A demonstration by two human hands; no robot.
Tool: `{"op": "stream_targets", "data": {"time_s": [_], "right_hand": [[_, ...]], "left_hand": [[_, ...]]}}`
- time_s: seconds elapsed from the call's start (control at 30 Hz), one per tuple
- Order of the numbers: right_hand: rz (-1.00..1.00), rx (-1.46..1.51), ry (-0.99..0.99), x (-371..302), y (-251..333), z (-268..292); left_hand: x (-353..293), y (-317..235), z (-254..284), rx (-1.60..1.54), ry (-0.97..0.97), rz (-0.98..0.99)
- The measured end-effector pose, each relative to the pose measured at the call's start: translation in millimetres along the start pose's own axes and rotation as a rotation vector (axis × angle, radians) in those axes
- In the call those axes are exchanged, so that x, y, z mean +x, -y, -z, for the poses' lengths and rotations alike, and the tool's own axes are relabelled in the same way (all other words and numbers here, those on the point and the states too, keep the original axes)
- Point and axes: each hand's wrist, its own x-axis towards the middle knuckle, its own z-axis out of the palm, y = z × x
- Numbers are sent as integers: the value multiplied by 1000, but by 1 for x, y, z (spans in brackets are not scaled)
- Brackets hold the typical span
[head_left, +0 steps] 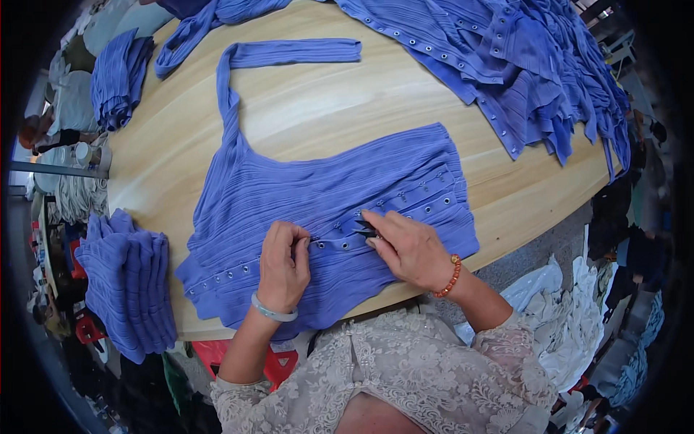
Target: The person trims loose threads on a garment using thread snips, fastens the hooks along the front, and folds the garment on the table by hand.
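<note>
Blue ribbed-knit garment with a long strap (311, 192) lies flat across the centre of the frame on a pale wood-grain table (296, 108), its long axis climbing gently from lower left to right. Our left hand (284, 262) pinches it narrowly beside a strip of silver metal eyelets (345, 245). Our right hand (412, 249) grips small black thread snips (367, 230) between thumb and forefinger, pointed left. We see the eyelet row run diagonally past both hands, its lower-left end nearer our left, its upper-right end nearer our right.
</note>
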Motion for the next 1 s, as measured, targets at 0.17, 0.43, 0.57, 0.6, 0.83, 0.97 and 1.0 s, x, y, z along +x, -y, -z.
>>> {"op": "stream_targets", "data": {"time_s": [0.17, 0.43, 0.57, 0.6, 0.83, 0.97, 1.0], "right_hand": [[21, 11, 29, 1, 6, -7], [143, -69, 110, 18, 18, -24], [155, -99, 109, 24, 18, -30], [158, -109, 113, 25, 19, -30], [161, -105, 110, 26, 20, -35], [187, -110, 79, 26, 17, -39], [198, -113, 65, 26, 18, -39]], "left_hand": [[-7, 1, 0, -41, 8, 35], [-3, -4, -5, 4, -23, -33], [-3, -3, -7, 55, -37, -78], [-3, -2, -8, 90, -57, -95], [-6, -1, -9, 174, -86, -138], [-7, -1, -10, 177, -94, -165], [-8, -1, -9, 144, -88, -159]]}}
